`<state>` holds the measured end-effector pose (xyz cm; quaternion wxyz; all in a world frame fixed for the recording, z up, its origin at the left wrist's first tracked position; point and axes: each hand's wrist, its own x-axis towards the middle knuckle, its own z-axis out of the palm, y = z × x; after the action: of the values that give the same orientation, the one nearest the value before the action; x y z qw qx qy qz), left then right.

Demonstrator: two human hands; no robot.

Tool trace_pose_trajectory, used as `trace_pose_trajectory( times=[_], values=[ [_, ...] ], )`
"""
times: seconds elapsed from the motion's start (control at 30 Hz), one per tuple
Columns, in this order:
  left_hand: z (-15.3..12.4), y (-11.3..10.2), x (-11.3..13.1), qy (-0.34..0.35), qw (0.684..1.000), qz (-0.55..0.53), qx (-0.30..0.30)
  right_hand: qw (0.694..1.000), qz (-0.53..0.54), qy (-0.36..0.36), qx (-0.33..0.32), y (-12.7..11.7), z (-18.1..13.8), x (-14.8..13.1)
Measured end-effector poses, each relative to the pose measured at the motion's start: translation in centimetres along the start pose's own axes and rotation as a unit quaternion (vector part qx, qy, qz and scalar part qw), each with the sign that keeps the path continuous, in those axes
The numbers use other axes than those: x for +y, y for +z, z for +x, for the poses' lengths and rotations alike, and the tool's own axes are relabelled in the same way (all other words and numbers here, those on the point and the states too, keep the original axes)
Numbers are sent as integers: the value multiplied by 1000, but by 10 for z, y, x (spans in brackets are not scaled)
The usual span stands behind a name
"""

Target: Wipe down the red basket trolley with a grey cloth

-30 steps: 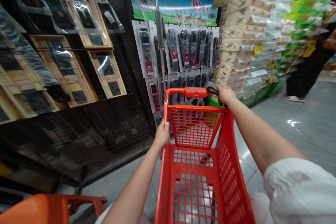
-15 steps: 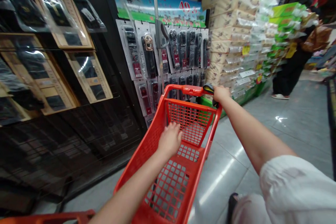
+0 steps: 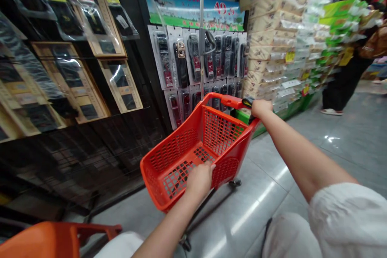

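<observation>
An empty red plastic shopping basket (image 3: 181,157) on a wheeled frame stands tilted in front of me. My right hand (image 3: 260,108) is closed round the grey grip at the right end of its red handle (image 3: 225,100). My left hand (image 3: 199,178) lies on the basket's near rim, fingers curled over the edge. A metal pole (image 3: 201,28) rises behind the basket.
A wire rack of boxed goods (image 3: 75,76) fills the left. A board of hanging black packaged items (image 3: 199,60) stands straight ahead. Stacked cartons (image 3: 284,36) rise at right. Another person (image 3: 347,76) stands at far right. An orange basket (image 3: 57,238) sits at bottom left.
The basket has swung down and turned to the left, away from upright. My left hand moved from its side edge to the near rim. My right hand kept its grip.
</observation>
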<state>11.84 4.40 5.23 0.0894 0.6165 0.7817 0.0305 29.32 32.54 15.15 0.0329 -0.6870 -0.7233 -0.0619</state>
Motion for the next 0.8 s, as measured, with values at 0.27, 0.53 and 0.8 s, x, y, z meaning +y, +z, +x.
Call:
trace_pose_trajectory(
  times=[0.27, 0.53, 0.8],
  values=[
    [-10, -6, -35, 65, 998, 20, -4, 999, -3, -22, -34, -25, -44, 35],
    [-23, -8, -56, 104, 995, 9, 1, 999, 33, -16, -13, -29, -98, 58],
    [-27, -19, -25, 159, 986, -34, -44, 995, 99, -21, 13, -31, -109, 69]
  ],
)
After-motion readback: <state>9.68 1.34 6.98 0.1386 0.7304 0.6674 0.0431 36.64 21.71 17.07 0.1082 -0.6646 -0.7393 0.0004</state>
